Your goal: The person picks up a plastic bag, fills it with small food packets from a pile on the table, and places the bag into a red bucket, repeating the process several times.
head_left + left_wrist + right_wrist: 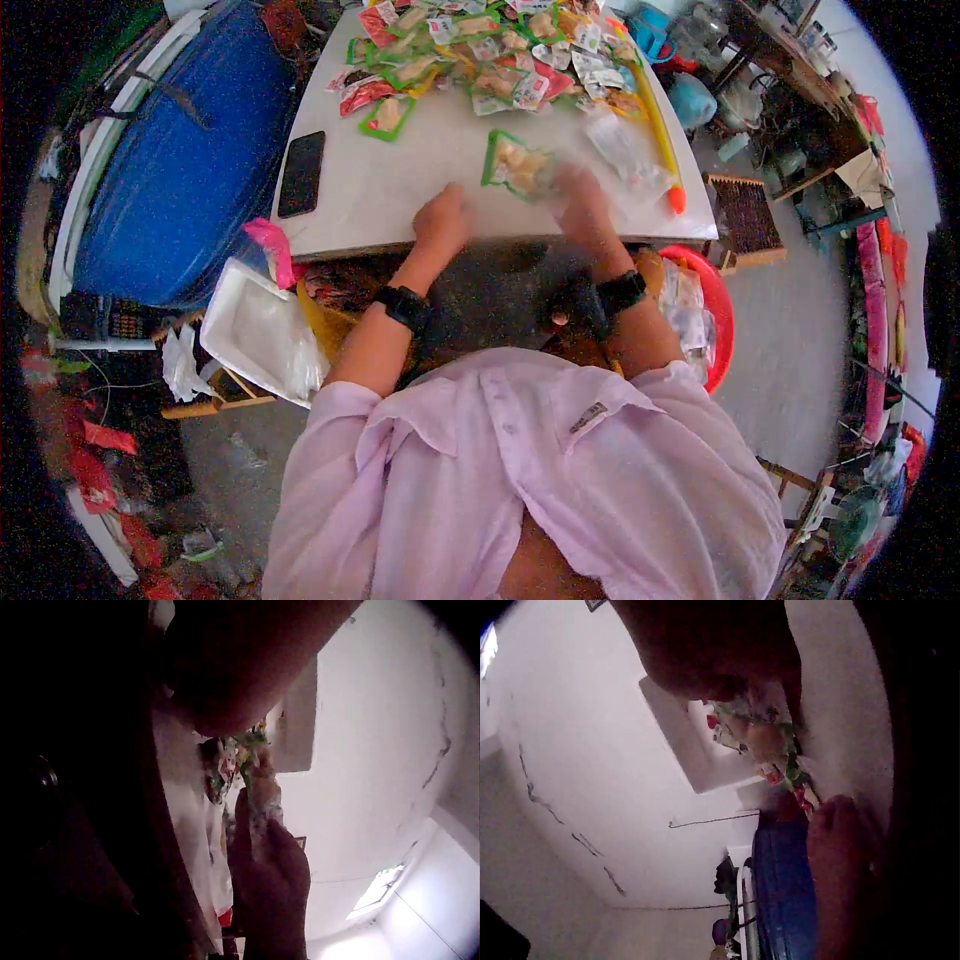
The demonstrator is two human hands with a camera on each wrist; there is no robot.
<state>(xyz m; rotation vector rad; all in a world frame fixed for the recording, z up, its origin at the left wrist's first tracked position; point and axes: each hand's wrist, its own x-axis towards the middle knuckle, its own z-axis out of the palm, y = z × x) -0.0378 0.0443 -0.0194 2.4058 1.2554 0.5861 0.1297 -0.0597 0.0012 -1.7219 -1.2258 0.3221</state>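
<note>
My right hand (585,205) is blurred in the head view and pinches one end of a clear, green-edged food packet (517,166) above the near part of the table (380,190). Pale, rounded pieces show through this packet. In the right wrist view the packet's pale contents (765,741) show just past the dark shape of the right hand (720,652). My left hand (443,218) is at the table's near edge, fingers curled in, with nothing showing in it. A heap of similar small packets (480,55), green, red and white, covers the far part of the table.
A black phone (301,174) lies at the table's left. Clear plastic wrap (620,150) and a yellow tube with an orange end (655,125) lie to the right. Below the edge are a white foam tray (222,325) on the left and a red basin (722,320) holding packets on the right.
</note>
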